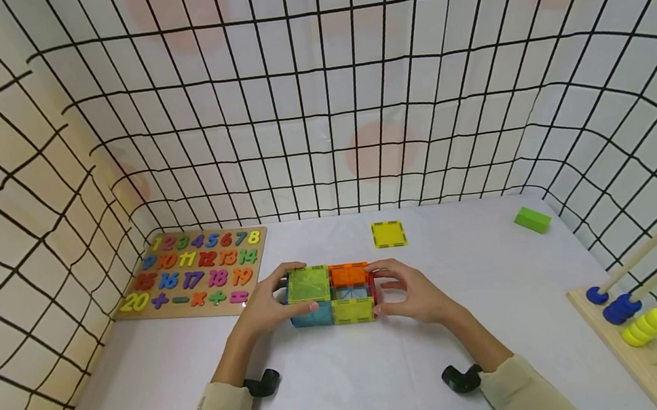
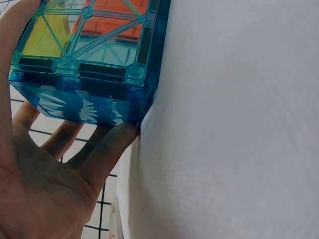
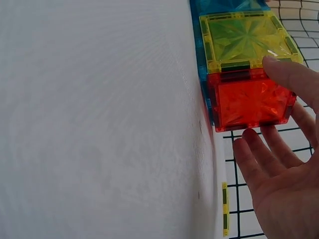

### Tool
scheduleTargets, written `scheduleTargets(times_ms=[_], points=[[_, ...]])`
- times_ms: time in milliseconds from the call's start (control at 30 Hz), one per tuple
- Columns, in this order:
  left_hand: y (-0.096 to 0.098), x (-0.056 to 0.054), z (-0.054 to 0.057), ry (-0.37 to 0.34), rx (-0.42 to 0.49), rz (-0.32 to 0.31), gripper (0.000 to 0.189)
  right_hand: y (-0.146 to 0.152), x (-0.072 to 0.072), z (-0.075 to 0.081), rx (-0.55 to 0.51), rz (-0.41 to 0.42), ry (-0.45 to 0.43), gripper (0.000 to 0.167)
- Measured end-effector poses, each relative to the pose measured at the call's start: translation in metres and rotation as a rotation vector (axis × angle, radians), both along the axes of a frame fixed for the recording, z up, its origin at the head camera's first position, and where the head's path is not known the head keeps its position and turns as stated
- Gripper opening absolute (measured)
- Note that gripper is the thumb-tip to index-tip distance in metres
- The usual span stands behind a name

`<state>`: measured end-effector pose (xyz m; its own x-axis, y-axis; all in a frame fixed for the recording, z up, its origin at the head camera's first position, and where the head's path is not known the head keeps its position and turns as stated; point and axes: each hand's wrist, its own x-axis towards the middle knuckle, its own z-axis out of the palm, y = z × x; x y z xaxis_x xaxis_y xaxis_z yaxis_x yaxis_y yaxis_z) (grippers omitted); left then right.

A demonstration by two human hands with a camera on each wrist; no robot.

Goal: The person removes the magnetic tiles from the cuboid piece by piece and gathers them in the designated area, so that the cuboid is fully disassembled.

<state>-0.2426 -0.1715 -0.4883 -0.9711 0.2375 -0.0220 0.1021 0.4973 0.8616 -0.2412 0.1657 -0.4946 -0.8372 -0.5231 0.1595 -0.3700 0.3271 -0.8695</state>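
A low two-part box of clear magnetic tiles stands on the white cloth between both hands. Its left half carries a yellow-green square tile on top; the right half is uncovered, with an orange tile at the back. My left hand grips the left end, thumb along the front and fingers behind; blue tiles form that end. At the right end, my right hand holds the red tile, its thumb on the front corner beside a yellow tile and its fingertips at the back.
A loose yellow square tile lies behind the box. The wooden number board is at the left, a green block at the back right. A peg stand with blue and yellow beads stands far right. Black wire grid surrounds the table.
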Motion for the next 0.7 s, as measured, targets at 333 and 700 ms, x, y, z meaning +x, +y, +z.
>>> scheduleTargets(times_ms=[333, 700], points=[[0.0015, -0.0011, 0.0009, 0.025, -0.011, -0.001, 0.077, -0.0007, -0.0007, 0.0016, -0.031, -0.043, -0.019, 0.069], [-0.001, 0.0005, -0.0011, 0.003, -0.019, 0.0, 0.08, -0.0057, 0.0006, -0.0033, -0.072, -0.115, -0.058, 0.085]])
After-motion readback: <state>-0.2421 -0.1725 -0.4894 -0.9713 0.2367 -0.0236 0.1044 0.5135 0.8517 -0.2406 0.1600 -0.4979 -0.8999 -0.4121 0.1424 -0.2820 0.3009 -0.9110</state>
